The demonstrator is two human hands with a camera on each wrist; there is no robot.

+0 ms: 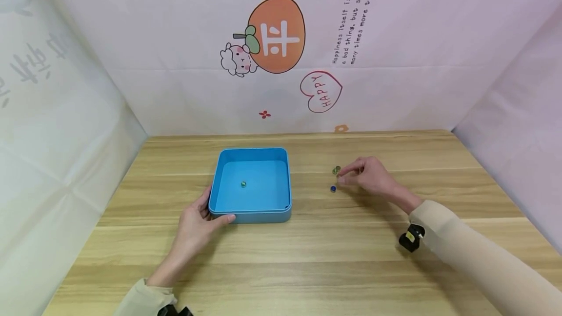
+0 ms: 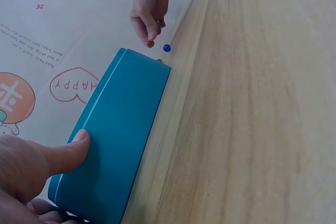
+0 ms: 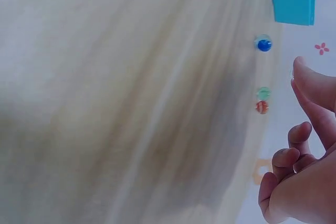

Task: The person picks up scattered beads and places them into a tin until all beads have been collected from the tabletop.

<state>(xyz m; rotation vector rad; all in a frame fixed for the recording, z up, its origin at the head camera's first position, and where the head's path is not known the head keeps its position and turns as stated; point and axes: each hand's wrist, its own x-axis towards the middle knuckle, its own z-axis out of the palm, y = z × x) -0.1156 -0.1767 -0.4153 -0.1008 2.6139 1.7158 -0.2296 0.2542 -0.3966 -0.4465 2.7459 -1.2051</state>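
My left hand (image 1: pixel 196 226) grips a square blue box (image 1: pixel 249 217) at its near left corner, thumb on the front wall and fingers along the left side. Inside the box lies a greenish glass marble (image 1: pixel 243 184), and a small dark spot shows in its near right corner. To the box's right, my right hand (image 1: pixel 368 175) pinches a small marble (image 2: pixel 150 43) between thumb and forefinger, mostly hidden by the fingertips. Close by on the table are a blue marble (image 3: pixel 264 43), a green marble (image 3: pixel 263 93) and an orange-red marble (image 3: pixel 262 107), the last two side by side.
The wood-grain table (image 1: pixel 307 267) ends at a printed white cloth (image 1: pixel 189 62) hung behind it. More pale cloth hangs at the left and right sides. A small black device (image 1: pixel 411 238) is strapped at the right sleeve's cuff.
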